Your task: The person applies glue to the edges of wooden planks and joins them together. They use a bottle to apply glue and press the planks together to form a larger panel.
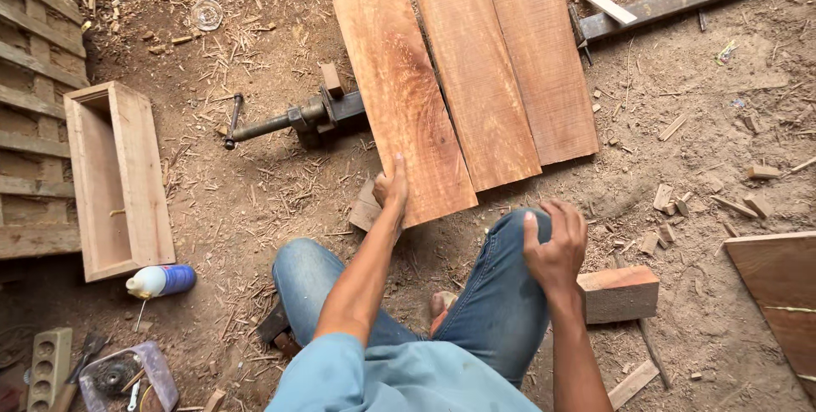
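Note:
Three reddish wooden boards lie side by side on a long metal bar clamp (293, 118) on the dirt ground. My left hand (392, 190) grips the near end of the left board (403, 97), thumb on top. The middle board (476, 72) and right board (538, 51) sit against it. My right hand (556, 246) hovers above my right knee with fingers loosely curled, holding nothing. A short wooden block (619, 293) lies just right of that hand.
An open wooden box (119, 178) lies at the left beside stacked slats. A glue bottle (161, 280) and small tools sit at lower left. Another board (780, 284) rests at the right edge. Wood scraps and shavings litter the ground.

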